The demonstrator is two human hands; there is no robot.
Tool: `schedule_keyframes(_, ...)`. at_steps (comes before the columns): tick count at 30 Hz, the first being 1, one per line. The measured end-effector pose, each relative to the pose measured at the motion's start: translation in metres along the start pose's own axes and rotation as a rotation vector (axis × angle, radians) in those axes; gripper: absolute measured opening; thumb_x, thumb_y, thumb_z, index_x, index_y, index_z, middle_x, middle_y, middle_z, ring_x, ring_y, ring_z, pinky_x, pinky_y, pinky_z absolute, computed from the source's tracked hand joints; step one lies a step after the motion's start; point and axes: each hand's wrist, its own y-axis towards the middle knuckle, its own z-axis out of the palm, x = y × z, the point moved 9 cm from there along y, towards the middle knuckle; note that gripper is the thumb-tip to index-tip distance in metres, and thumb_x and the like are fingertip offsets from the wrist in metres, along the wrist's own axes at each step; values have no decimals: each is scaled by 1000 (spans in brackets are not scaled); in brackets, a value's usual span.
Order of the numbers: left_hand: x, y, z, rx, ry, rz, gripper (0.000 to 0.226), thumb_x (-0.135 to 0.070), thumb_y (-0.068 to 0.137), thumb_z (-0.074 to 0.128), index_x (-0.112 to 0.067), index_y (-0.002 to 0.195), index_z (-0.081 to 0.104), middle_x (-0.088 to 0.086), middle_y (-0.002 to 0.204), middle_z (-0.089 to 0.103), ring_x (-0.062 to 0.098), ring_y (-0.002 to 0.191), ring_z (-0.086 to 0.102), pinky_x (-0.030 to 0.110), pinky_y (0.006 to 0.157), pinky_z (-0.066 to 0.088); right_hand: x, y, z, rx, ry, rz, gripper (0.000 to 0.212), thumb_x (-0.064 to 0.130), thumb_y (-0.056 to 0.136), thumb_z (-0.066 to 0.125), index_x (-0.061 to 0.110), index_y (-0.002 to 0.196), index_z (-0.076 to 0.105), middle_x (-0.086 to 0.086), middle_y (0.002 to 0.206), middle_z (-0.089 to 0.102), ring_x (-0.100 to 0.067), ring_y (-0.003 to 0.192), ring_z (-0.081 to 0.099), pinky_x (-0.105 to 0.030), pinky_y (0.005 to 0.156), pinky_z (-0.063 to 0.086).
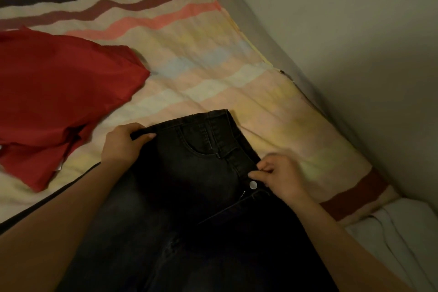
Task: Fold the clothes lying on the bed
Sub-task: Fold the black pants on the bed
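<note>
Two garments on the bed (213,73), which has a striped cover and sits pushed against a grey wall (355,31) on the right. Biggest item in play is the pair of dark jeans (189,185), laid waist-up toward the far side, legs running down out of view at the bottom edge, so can't tell how the legs lie. Next, a red shirt (59,90) spread loosely to the left, apart from the jeans, rumpled and not folded. Both hands are on the jeans' waistband: left hand (120,144) grips the left end of the band, fingers curled over the top, thumb lying along the front; right hand (279,178) pinches the fabric at the fly edge, just beside the metal button (253,185), fingers curled, slightly blurred. Fly looks undone, zip teeth showing just below the button. Step in hand, as judged: straightening and squaring the waist of the jeans before the first fold. Next move likely calls for bringing one side of the waist across onto the other so the legs stack, which needs both grips kept and the fabric pulled flat. Shirt looks untouched, so the task seems early on.
</note>
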Motion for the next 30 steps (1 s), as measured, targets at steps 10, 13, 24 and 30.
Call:
schedule_keyframes(10,0,0,-1,58,-96,-1,9,-22,80,73,-15,84,68,4,77,65,14,69,59,27,65,43,8,7,-8,-82,-48,-78,26,7,61,84,10,82,69,5,66,56,-5,61,51,-10,61,43)
schedule_keyframes(13,1,-2,-3,77,-141,-27,7,-20,77,75,-18,78,68,3,75,67,16,70,62,30,68,49,39,22,-14,-99,-69,-146,30,7,66,81,10,94,68,4,72,56,-8,65,52,-18,67,44)
schedule_keyframes(24,35,-29,-36,147,-231,-117,11,-19,69,81,-25,74,73,-4,67,73,10,58,68,16,53,53,154,68,68,180,-1008,-625,41,20,87,59,27,127,51,-1,119,55,-29,105,51,-40,86,46)
schedule_keyframes(30,2,-81,-56,178,-316,-13,6,-18,64,81,-21,67,77,3,68,73,17,58,68,20,55,52,161,17,17,180,-670,-720,21,16,77,72,18,97,67,2,96,58,-19,91,56,-32,78,46)
